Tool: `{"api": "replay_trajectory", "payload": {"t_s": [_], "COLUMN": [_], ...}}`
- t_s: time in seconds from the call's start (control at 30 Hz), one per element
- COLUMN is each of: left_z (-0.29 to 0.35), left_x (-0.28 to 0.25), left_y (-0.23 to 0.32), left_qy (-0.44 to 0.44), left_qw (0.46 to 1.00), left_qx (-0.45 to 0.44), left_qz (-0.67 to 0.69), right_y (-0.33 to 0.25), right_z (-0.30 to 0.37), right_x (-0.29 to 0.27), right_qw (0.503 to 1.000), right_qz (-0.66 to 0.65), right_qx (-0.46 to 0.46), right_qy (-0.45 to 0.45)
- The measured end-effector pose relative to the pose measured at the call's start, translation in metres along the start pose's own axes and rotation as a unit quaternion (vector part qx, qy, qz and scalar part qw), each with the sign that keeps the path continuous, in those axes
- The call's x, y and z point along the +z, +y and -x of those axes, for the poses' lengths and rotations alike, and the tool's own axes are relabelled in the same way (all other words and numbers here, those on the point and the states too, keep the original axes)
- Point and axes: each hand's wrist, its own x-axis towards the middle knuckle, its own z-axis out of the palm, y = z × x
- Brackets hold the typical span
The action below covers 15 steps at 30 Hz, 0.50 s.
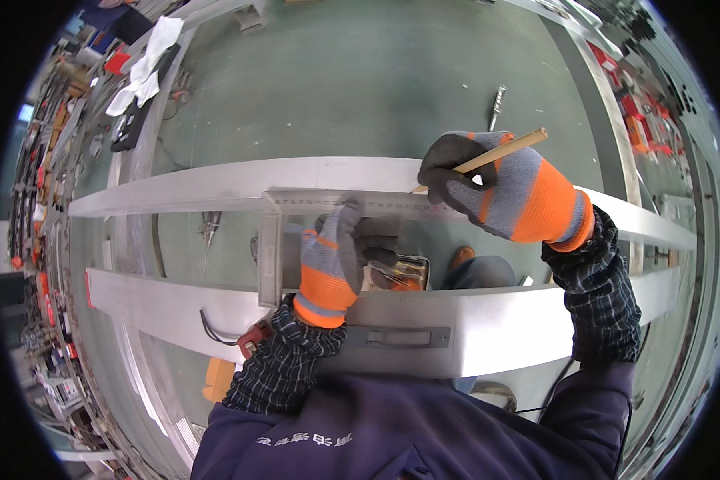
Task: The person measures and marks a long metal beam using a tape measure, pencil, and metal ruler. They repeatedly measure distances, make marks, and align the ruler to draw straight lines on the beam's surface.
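Both my hands wear orange and grey work gloves with dark palms. My right hand is closed round a light wooden pencil, whose lower end meets the far silver metal beam. Along that beam's near side lies a metal L-shaped square, its long blade running to the right and its short arm pointing toward me. With my left hand I grip the blade, thumb on it and fingers spread to the right below. Where the fingers meet the blade's underside is partly hidden.
A second metal beam with a dark recessed handle crosses nearer my body. Below, between the beams, sits a tray of small items. A metal-handled tool lies on the green floor. Crowded shelving lines the left.
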Motion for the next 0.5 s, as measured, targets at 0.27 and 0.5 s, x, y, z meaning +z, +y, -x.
{"api": "replay_trajectory", "payload": {"t_s": [0.27,0.5], "left_z": [-0.003,-0.003], "left_x": [-0.001,0.000], "left_y": [-0.002,-0.002], "left_qy": [0.010,0.023], "left_qw": [1.000,0.999], "left_qx": [-0.008,0.024], "left_qz": [0.014,0.007], "right_y": [0.032,0.028], "right_z": [0.050,0.062], "right_x": [-0.025,-0.034], "right_qw": [0.998,0.998], "right_qz": [0.018,0.004], "right_qx": [0.018,0.023], "right_qy": [0.064,0.063]}}
